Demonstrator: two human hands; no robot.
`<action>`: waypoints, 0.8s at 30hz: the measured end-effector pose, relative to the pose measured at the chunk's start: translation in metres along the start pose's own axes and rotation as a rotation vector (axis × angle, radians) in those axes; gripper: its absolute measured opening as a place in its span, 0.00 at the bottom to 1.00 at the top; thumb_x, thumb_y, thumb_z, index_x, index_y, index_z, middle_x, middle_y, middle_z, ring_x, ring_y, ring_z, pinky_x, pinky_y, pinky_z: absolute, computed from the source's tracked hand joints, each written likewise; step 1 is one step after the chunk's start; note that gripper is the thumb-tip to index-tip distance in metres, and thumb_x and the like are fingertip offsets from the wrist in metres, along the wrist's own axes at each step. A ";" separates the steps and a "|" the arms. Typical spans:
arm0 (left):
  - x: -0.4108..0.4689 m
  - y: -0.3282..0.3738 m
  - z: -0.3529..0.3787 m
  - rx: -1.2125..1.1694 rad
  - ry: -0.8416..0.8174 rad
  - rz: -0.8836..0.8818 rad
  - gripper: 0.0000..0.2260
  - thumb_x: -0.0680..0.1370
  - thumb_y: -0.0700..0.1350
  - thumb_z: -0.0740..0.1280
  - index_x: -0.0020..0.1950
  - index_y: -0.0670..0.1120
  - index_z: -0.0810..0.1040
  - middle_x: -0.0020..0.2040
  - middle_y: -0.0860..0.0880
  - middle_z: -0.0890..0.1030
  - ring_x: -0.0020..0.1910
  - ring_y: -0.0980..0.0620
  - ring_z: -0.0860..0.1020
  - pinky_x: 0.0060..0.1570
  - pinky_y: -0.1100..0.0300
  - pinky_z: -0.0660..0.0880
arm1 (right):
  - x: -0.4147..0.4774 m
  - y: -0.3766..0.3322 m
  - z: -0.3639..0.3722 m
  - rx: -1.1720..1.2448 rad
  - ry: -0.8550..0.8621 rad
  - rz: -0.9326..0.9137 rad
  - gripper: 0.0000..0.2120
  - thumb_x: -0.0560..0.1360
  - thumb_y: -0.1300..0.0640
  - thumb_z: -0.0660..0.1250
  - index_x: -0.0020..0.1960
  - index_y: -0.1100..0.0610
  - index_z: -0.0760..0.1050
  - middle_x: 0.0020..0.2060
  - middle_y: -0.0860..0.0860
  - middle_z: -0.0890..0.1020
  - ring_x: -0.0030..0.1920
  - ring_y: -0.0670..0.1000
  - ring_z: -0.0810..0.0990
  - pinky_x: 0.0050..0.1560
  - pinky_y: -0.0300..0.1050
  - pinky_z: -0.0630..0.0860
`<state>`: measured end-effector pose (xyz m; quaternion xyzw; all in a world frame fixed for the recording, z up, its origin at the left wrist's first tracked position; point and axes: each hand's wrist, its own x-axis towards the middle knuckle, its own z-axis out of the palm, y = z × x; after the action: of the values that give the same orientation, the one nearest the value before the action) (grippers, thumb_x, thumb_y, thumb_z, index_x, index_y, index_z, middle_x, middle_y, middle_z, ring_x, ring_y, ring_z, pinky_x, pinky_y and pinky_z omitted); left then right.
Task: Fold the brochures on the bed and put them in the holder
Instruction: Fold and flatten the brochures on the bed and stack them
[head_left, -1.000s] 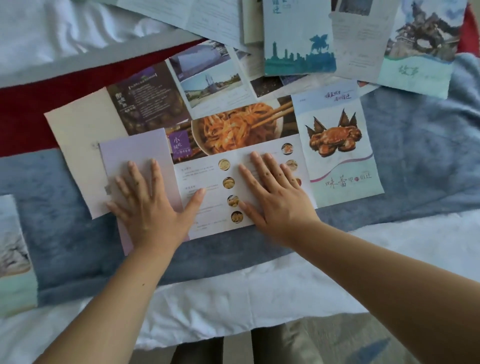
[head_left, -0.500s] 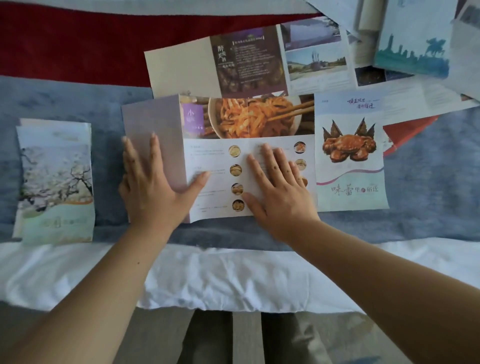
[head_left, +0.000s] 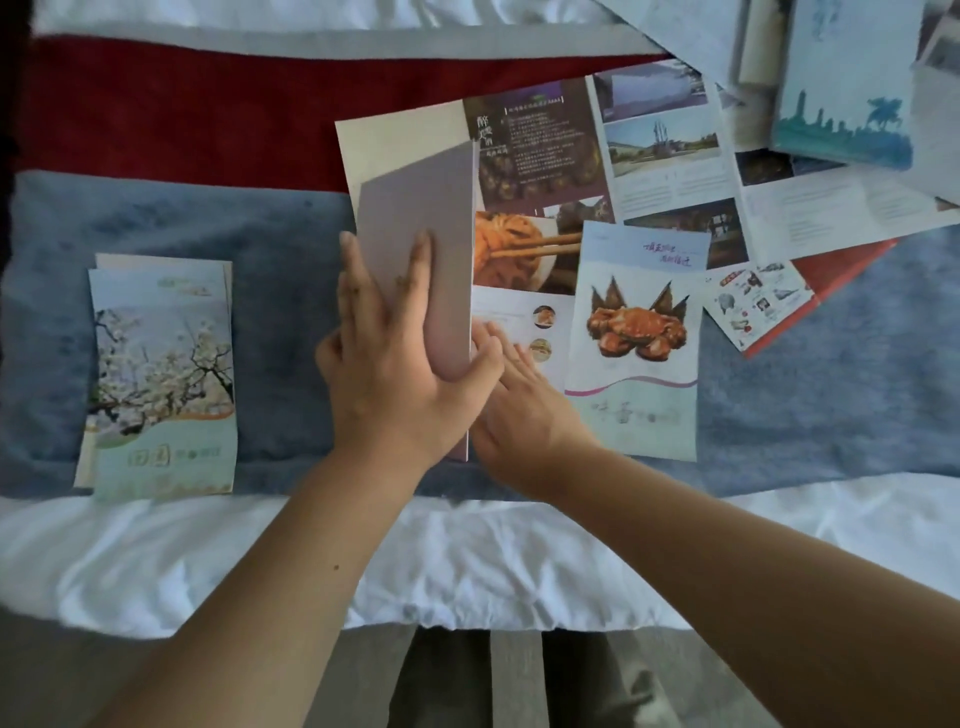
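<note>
Mid-fold on the bed (head_left: 779, 530): left hand (head_left: 400, 374) gripping the brochure (head_left: 524, 312)'s raised left flap (head_left: 415, 208), hinged lengthwise away from the body, right hand (head_left: 519, 410) flat, empty, pinning the middle.

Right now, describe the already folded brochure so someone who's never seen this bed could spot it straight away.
Start at the blue blanket across the bed and look left of both hands. The folded brochure lies there alone and closed, on another sheet. Its cover shows white blossom on dark branches, unlike the crab cover and the food and building pages to the right.
</note>
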<state>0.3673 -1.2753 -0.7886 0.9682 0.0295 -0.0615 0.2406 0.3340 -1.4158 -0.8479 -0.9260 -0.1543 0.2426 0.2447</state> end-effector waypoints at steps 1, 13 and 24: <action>0.000 0.004 0.000 0.007 -0.006 0.001 0.40 0.74 0.69 0.60 0.83 0.61 0.49 0.84 0.42 0.43 0.83 0.43 0.51 0.71 0.37 0.60 | 0.000 0.000 0.000 -0.009 -0.010 -0.038 0.31 0.82 0.54 0.48 0.83 0.57 0.44 0.82 0.53 0.43 0.80 0.49 0.35 0.81 0.53 0.45; -0.006 0.050 0.048 0.229 -0.190 0.050 0.43 0.74 0.69 0.58 0.83 0.59 0.41 0.84 0.43 0.38 0.82 0.35 0.45 0.71 0.33 0.59 | -0.060 0.064 -0.029 -0.212 0.171 0.479 0.34 0.83 0.46 0.48 0.83 0.57 0.38 0.80 0.61 0.37 0.80 0.61 0.33 0.79 0.59 0.34; -0.007 0.053 0.110 0.381 -0.253 0.057 0.46 0.73 0.79 0.43 0.82 0.55 0.33 0.82 0.40 0.34 0.80 0.32 0.37 0.73 0.28 0.48 | -0.082 0.101 -0.034 -0.158 0.134 0.366 0.38 0.75 0.62 0.46 0.82 0.56 0.35 0.79 0.58 0.31 0.78 0.58 0.28 0.77 0.54 0.30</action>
<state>0.3538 -1.3744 -0.8598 0.9812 -0.0402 -0.1801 0.0568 0.2999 -1.5458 -0.8440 -0.9689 0.0147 0.2079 0.1331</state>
